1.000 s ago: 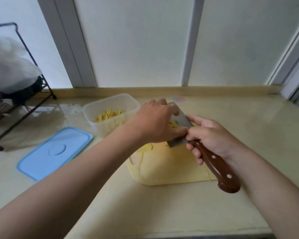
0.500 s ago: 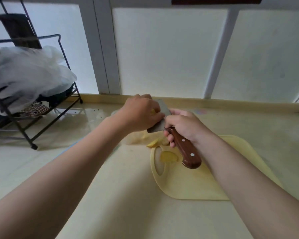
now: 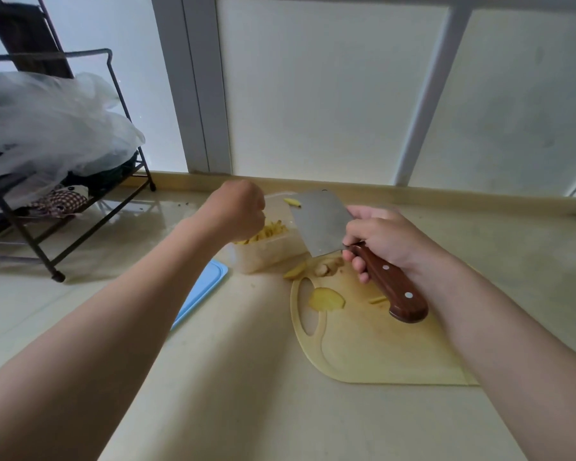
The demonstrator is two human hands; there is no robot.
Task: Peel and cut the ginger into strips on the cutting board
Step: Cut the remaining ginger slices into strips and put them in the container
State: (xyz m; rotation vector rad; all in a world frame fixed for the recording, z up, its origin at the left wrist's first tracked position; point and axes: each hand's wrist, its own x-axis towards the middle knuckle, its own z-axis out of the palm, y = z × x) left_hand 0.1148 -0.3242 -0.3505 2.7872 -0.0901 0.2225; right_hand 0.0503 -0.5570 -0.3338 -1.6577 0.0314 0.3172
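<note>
Ginger [image 3: 328, 266] by R hand [image 3: 390, 238] fingers, tight round cleaver [image 3: 320, 224]; L hand [image 3: 238, 209] curled, contents unclear

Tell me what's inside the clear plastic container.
Yellow ginger strips are piled inside the container. The left hand covers its left part, the cleaver its right end; contents there are hidden.

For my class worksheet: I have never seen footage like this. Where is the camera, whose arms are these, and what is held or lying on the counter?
There is no machine: a person wears one wide-angle camera on the head, looking down at their own arms. The right hand grips a cleaver by its wooden handle. The left hand hovers, fingers curled, over a clear container of ginger strips; whether it holds anything is hidden. On the counter lie a cutting board with a ginger slice and a ginger knob, plus a blue lid.
</note>
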